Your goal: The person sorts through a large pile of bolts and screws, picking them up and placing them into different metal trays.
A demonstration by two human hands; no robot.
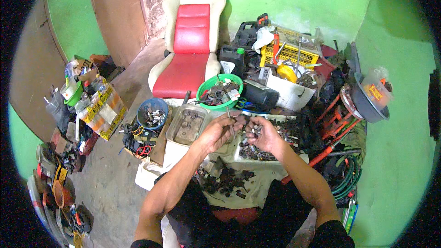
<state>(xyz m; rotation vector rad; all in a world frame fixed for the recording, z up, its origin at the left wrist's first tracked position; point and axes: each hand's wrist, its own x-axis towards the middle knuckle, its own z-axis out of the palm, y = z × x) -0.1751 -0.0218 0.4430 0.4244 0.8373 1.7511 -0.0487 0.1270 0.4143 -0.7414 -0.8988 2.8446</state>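
My left hand [217, 133] is closed around a thin metal rod [231, 120], which stands nearly upright between the fingers. Close to its right, my right hand [265, 137] pinches a small dark part whose kind I cannot make out. The fingertips of the two hands almost meet. Under the right hand lies a white tray [304, 157] crowded with small metal and dark pieces. Left of the left hand stands a shallow metal pan [171, 134] with a few small round parts in it. Nearer to me, a heap of dark parts [227, 180] rests on a pale cloth.
Behind the hands is a green basin [199, 95] of mixed parts, with a red and cream car seat [181, 71] beyond. A blue bowl [141, 115] holds small metal pieces. On the right are a red metal stand [331, 121], a grey basin [367, 105] and a green hose [351, 179].
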